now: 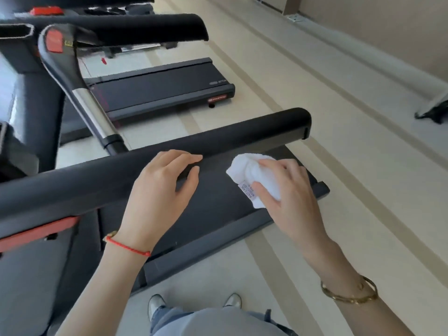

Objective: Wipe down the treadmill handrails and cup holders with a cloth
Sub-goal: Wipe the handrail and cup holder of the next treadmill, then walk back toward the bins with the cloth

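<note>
A thick black padded handrail (242,134) runs from lower left to upper right across the middle of the view. My left hand (162,185) hovers at its near side, fingers relaxed and slightly bent, fingertips touching or just off the rail. My right hand (286,187) grips a bunched white cloth (247,173) with a small printed label, held just below the rail and over the treadmill belt (218,209). The cloth is apart from the rail. No cup holder is plainly visible.
The far handrail (145,27) crosses the top, with a red stop button (54,41) on the console upright. A second treadmill deck (160,86) lies on the pale floor beyond. My shoes (194,304) stand beside the belt's rear edge.
</note>
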`<act>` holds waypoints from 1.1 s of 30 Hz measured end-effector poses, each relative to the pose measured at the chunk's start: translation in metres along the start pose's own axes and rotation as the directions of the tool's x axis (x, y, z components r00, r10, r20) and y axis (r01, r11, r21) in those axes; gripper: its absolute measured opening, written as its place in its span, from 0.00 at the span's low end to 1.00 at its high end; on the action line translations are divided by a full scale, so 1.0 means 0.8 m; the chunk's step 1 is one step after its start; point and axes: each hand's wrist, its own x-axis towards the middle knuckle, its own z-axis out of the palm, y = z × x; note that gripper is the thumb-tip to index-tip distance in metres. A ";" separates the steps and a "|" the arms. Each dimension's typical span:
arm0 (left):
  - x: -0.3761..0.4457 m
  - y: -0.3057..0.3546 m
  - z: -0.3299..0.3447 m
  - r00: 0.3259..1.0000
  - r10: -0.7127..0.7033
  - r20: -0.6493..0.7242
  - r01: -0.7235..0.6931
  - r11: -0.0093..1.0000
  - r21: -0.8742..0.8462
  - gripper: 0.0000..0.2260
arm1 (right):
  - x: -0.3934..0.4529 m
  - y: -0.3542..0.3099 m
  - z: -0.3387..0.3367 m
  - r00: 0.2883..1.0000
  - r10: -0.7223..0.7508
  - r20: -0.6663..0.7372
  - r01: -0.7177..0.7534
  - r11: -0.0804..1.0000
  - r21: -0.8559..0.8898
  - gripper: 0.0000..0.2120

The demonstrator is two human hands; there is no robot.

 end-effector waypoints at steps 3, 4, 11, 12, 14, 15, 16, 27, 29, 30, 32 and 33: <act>0.009 0.028 0.038 0.996 0.032 0.084 -0.030 0.999 -0.024 0.10 | -0.022 0.034 -0.026 0.993 0.118 -0.028 -0.118 0.993 -0.025 0.17; 0.012 0.037 0.050 0.993 0.047 0.109 -0.043 0.998 -0.036 0.10 | -0.030 0.045 -0.034 0.987 0.157 -0.034 -0.158 0.987 -0.029 0.17; 0.033 0.094 0.132 0.946 0.176 0.274 -0.134 0.977 -0.166 0.10 | -0.088 0.112 -0.079 0.903 0.415 -0.110 -0.422 0.906 -0.044 0.15; 0.036 0.100 0.144 0.936 0.192 0.294 -0.142 0.973 -0.183 0.10 | -0.096 0.121 -0.084 0.885 0.450 -0.119 -0.458 0.888 -0.046 0.15; 0.045 0.114 0.170 0.913 0.228 0.337 -0.160 0.963 -0.217 0.09 | -0.109 0.140 -0.093 0.845 0.516 -0.137 -0.527 0.849 -0.050 0.15; 0.050 0.120 0.184 0.901 0.247 0.358 -0.171 0.958 -0.230 0.09 | -0.114 0.148 -0.097 0.825 0.546 -0.147 -0.558 0.828 -0.054 0.15; 0.055 0.126 0.198 0.888 0.265 0.376 -0.183 0.953 -0.240 0.09 | -0.118 0.158 -0.100 0.804 0.573 -0.157 -0.587 0.808 -0.057 0.15; 0.166 0.226 0.373 0.763 0.412 0.497 -0.233 0.894 -0.383 0.11 | -0.092 0.305 -0.159 0.612 0.750 -0.252 -0.779 0.627 -0.026 0.16; 0.196 0.252 0.404 0.755 0.431 0.494 -0.228 0.880 -0.417 0.11 | -0.076 0.341 -0.175 0.586 0.764 -0.269 -0.796 0.605 -0.016 0.15; 0.211 0.265 0.420 0.750 0.443 0.491 -0.232 0.872 -0.432 0.11 | -0.067 0.360 -0.182 0.576 0.768 -0.281 -0.803 0.596 -0.016 0.15; 0.240 0.291 0.453 0.740 0.462 0.488 -0.239 0.860 -0.451 0.11 | -0.047 0.396 -0.195 0.558 0.771 -0.307 -0.811 0.585 -0.007 0.15; 0.254 0.303 0.470 0.737 0.469 0.487 -0.241 0.856 -0.458 0.11 | -0.037 0.413 -0.201 0.545 0.774 -0.322 -0.816 0.578 0.008 0.16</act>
